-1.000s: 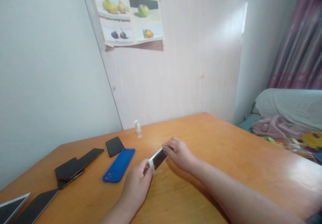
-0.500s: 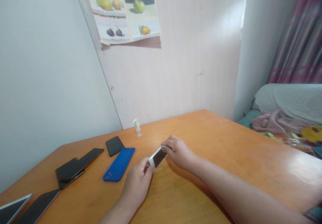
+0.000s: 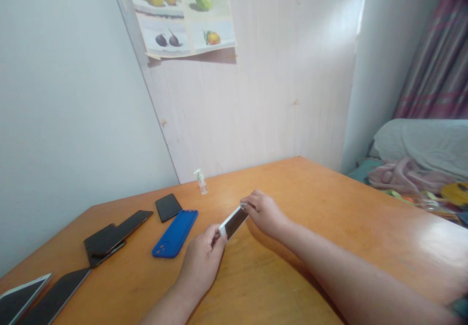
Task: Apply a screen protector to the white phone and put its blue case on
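The left forearm is slanting up from the bottom edge, left of centre, and the left hand is pinching between thumb and curled fingers near the frame's lower middle. The right forearm is stretching diagonally from the lower right corner, bare-skinned, while the right hand, slightly higher and further right, is gripping with bent fingertips.

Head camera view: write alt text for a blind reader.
A left hand and a right hand hold a white dark-screened phone by opposite ends over an orange wooden table. To the left lie a blue phone case and several flat black devices; a small clear pump bottle stands farther back.
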Demonstrator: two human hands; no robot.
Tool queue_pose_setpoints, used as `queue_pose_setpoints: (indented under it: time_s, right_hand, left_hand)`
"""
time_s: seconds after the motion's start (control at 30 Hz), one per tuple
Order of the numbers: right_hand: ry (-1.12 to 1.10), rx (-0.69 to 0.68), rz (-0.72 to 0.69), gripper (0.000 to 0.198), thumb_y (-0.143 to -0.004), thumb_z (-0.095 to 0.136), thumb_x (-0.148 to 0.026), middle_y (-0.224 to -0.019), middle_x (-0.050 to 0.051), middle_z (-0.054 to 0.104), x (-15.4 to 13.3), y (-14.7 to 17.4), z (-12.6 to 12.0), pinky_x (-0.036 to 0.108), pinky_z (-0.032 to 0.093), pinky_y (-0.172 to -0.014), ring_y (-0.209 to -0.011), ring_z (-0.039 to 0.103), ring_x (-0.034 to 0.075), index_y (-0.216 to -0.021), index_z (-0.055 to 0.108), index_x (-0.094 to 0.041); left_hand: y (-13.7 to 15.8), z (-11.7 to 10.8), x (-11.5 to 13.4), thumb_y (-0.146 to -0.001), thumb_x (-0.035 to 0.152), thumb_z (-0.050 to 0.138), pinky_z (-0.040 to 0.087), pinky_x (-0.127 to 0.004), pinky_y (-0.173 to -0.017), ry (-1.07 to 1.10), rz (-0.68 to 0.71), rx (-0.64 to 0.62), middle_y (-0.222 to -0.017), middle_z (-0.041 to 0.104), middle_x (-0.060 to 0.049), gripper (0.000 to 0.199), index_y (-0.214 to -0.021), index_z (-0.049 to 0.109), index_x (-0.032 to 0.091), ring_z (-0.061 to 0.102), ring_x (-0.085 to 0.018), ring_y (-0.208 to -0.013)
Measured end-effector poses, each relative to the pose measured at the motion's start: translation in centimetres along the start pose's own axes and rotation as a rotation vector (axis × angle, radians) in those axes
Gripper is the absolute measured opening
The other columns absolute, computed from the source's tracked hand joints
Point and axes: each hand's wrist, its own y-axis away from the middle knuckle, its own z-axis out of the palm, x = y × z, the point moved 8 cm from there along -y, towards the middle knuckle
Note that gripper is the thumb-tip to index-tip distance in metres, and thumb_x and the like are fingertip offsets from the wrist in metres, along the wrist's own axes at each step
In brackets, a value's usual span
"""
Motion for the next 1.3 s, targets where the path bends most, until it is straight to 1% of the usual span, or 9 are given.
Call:
queue_pose_setpoints:
  time_s: [0.1, 0.3, 0.53, 0.67, 0.77, 0.97, 1.03, 1.2, 1.3]
  right_hand:
    - [0.060, 0.028, 0.077, 0.021, -0.093, 0.055, -0.014, -0.080, 0.004, 0.059, 1.5, -0.4, -0.6, 0.027, 0.043, -0.076, -0.082, 0.057, 0.017, -0.081, 0.072, -0.018]
    - [-0.057, -0.064, -0.084, 0.020, -0.094, 0.054, -0.017, -0.084, 0.004, 0.059, -2.5, 0.9, 1.2, 0.025, 0.044, -0.074, -0.080, 0.057, 0.015, -0.085, 0.071, -0.019]
    - [0.041, 0.027, 0.085, 0.021, -0.093, 0.053, -0.013, -0.083, 0.005, 0.059, 1.3, -0.3, -0.7, 0.027, 0.043, -0.077, -0.082, 0.057, 0.016, -0.084, 0.072, -0.017]
    - [-0.033, -0.074, -0.062, 0.019, -0.094, 0.052, -0.014, -0.084, 0.004, 0.057, -2.9, 1.3, 1.4, 0.025, 0.042, -0.073, -0.079, 0.055, 0.015, -0.084, 0.068, -0.018]
    - [-0.086, -0.175, -0.180, 0.019, -0.093, 0.050, -0.012, -0.085, 0.002, 0.057, -5.9, 2.6, 2.7, 0.023, 0.041, -0.070, -0.076, 0.054, 0.013, -0.086, 0.066, -0.019]
    - [0.035, -0.101, -0.031, 0.020, -0.094, 0.050, -0.013, -0.083, 0.004, 0.055, -3.1, 1.3, 0.9, 0.024, 0.039, -0.070, -0.075, 0.053, 0.014, -0.082, 0.066, -0.017]
    - [0.030, -0.115, -0.043, 0.021, -0.094, 0.049, -0.013, -0.083, 0.004, 0.054, -3.5, 1.5, 1.0, 0.024, 0.039, -0.069, -0.075, 0.053, 0.013, -0.081, 0.065, -0.017]
    - [-0.026, -0.226, -0.209, 0.016, -0.093, 0.050, -0.015, -0.088, 0.003, 0.057, -6.8, 2.8, 2.4, 0.023, 0.039, -0.068, -0.077, 0.054, 0.013, -0.088, 0.064, -0.018]
    - [0.062, -0.191, -0.101, 0.019, -0.094, 0.050, -0.018, -0.084, 0.003, 0.056, -4.9, 1.9, 1.4, 0.024, 0.038, -0.067, -0.074, 0.053, 0.013, -0.082, 0.064, -0.018]
  left_hand:
    - [0.0, 0.0, 0.1, -0.094, 0.035, 0.049, 0.042, -0.025, -0.069, 0.001, -0.003, 0.001, -0.088, 0.072, -0.001, 0.017, -0.096, 0.063, 0.023, 0.066, -0.020, -0.083]
    - [-0.1, 0.1, -0.1, -0.094, 0.035, 0.050, 0.042, -0.025, -0.068, 0.034, 0.005, -0.001, -0.089, 0.073, -0.002, 0.020, -0.098, 0.064, 0.023, 0.066, -0.021, -0.081]
    - [0.1, 0.0, 0.3, -0.093, 0.035, 0.050, 0.043, -0.025, -0.069, 0.011, 0.011, 0.003, -0.091, 0.073, -0.002, 0.018, -0.097, 0.064, 0.023, 0.067, -0.021, -0.083]
    - [0.1, 0.0, 0.2, -0.093, 0.033, 0.050, 0.044, -0.026, -0.069, 0.015, 0.008, 0.013, -0.087, 0.072, -0.003, 0.018, -0.095, 0.064, 0.022, 0.067, -0.021, -0.081]
    - [0.1, 0.1, 0.3, -0.094, 0.032, 0.048, 0.046, -0.028, -0.075, 0.051, 0.035, 0.011, -0.094, 0.073, -0.006, 0.020, -0.100, 0.064, 0.021, 0.067, -0.023, -0.088]
    - [0.1, 0.1, 0.3, -0.095, 0.034, 0.049, 0.045, -0.026, -0.069, 0.032, 0.013, 0.010, -0.090, 0.073, -0.003, 0.019, -0.097, 0.064, 0.022, 0.067, -0.021, -0.083]
    - [0.1, 0.1, 0.3, -0.095, 0.032, 0.049, 0.045, -0.026, -0.070, 0.028, 0.023, 0.012, -0.089, 0.073, -0.003, 0.019, -0.099, 0.065, 0.023, 0.067, -0.021, -0.083]
    - [0.3, 0.1, 0.6, -0.093, 0.026, 0.049, 0.047, -0.028, -0.078, 0.045, 0.073, 0.014, -0.099, 0.073, -0.006, 0.020, -0.104, 0.065, 0.022, 0.067, -0.023, -0.092]
    - [0.2, 0.2, 0.6, -0.094, 0.030, 0.048, 0.046, -0.027, -0.075, 0.013, 0.054, 0.000, -0.096, 0.073, -0.005, 0.021, -0.106, 0.065, 0.022, 0.067, -0.022, -0.089]
